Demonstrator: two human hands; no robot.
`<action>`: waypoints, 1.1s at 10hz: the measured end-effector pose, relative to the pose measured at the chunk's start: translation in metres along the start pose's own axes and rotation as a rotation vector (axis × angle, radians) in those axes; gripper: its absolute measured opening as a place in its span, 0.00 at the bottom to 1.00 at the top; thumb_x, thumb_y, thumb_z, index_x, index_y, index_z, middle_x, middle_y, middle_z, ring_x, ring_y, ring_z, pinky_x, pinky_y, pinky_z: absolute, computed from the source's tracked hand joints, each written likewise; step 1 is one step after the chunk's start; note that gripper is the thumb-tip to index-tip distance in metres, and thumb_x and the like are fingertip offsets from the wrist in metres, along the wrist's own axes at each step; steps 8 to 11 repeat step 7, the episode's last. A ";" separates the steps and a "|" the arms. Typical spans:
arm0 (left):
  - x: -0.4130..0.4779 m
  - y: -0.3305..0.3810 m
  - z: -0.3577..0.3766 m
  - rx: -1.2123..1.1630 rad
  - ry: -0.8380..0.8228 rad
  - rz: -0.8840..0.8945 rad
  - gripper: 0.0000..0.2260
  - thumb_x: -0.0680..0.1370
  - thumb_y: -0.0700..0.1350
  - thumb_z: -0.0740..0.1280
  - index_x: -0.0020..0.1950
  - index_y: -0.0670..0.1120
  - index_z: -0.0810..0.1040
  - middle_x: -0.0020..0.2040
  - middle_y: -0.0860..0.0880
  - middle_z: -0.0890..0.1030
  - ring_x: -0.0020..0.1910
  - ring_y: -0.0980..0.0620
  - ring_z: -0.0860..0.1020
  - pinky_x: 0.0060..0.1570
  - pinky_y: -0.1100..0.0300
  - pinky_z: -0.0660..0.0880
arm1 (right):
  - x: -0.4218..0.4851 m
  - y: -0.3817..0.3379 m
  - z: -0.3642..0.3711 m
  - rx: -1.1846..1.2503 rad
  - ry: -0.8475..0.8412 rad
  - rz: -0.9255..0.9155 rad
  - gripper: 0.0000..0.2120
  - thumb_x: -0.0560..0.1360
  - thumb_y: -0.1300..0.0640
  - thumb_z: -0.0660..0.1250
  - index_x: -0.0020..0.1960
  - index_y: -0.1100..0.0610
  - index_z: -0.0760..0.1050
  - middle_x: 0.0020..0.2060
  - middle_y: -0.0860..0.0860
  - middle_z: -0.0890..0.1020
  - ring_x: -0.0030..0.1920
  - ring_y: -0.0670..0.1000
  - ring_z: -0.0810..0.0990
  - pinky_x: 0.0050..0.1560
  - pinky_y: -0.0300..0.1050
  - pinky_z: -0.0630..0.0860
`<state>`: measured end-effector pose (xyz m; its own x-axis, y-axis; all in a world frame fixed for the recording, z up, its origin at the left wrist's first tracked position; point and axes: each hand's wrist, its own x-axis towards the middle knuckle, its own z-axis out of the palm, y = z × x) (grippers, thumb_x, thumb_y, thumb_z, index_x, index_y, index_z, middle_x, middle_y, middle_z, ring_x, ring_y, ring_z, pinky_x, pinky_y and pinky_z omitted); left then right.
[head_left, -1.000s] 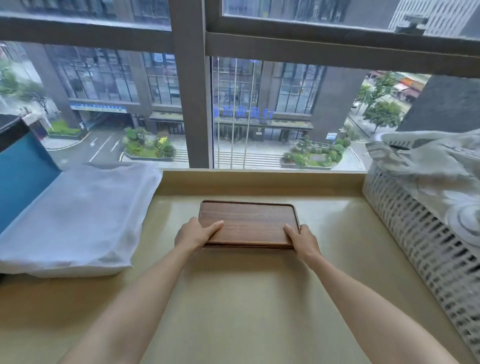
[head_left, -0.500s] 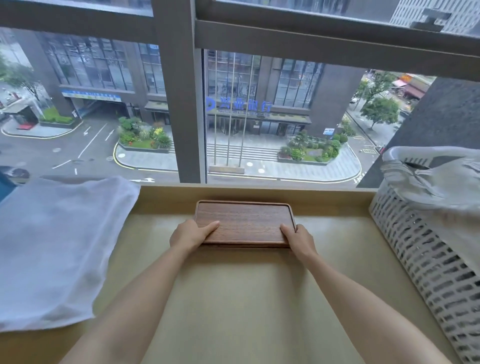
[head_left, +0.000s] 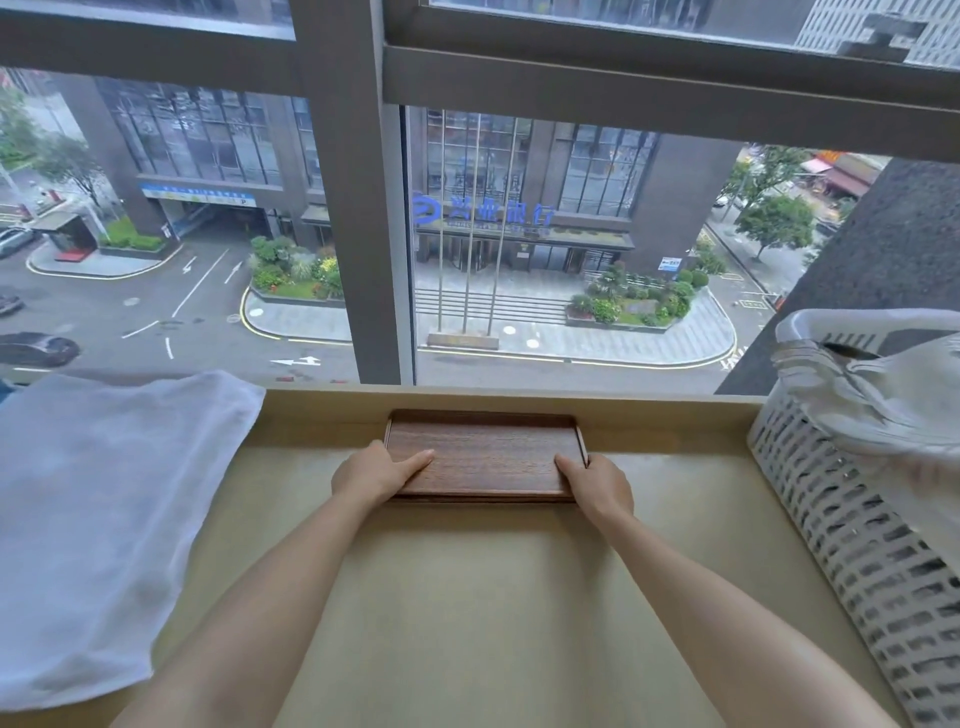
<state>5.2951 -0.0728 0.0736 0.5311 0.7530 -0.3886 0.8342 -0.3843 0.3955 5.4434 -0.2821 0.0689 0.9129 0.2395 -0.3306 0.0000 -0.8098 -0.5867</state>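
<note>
A dark wooden tray lies flat on the beige sill, its far edge close to the raised ledge under the window. My left hand grips the tray's near left corner, thumb lying on the tray's top surface. My right hand grips the near right corner, thumb over the rim. Both arms reach straight forward. The fingers under the tray's edge are hidden.
A white cloth is spread over the left of the sill. A white slatted laundry basket with white fabric in it stands at the right. A window frame post rises behind the tray.
Both hands have slid the tray away from me toward the window ledge. The view has tilted up and the blue object at the left has left the frame.
</note>
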 end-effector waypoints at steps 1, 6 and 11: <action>0.002 0.000 -0.001 0.042 0.002 0.025 0.35 0.71 0.70 0.59 0.63 0.42 0.73 0.61 0.44 0.79 0.61 0.43 0.76 0.50 0.56 0.73 | 0.002 0.000 -0.001 0.010 -0.002 0.006 0.20 0.75 0.45 0.61 0.52 0.63 0.75 0.53 0.59 0.81 0.54 0.61 0.78 0.45 0.47 0.69; 0.000 0.016 -0.010 0.035 -0.023 -0.016 0.27 0.72 0.65 0.63 0.50 0.41 0.80 0.55 0.44 0.82 0.56 0.44 0.79 0.50 0.56 0.74 | -0.006 -0.015 -0.004 -0.011 -0.060 0.089 0.26 0.77 0.48 0.57 0.69 0.64 0.64 0.69 0.62 0.62 0.68 0.63 0.66 0.65 0.53 0.68; -0.010 0.019 -0.013 -0.030 0.078 -0.019 0.29 0.76 0.62 0.59 0.65 0.40 0.70 0.65 0.42 0.75 0.64 0.43 0.74 0.59 0.51 0.72 | -0.012 -0.015 -0.012 -0.053 -0.022 0.063 0.27 0.79 0.49 0.56 0.70 0.66 0.60 0.70 0.63 0.61 0.70 0.63 0.63 0.68 0.53 0.64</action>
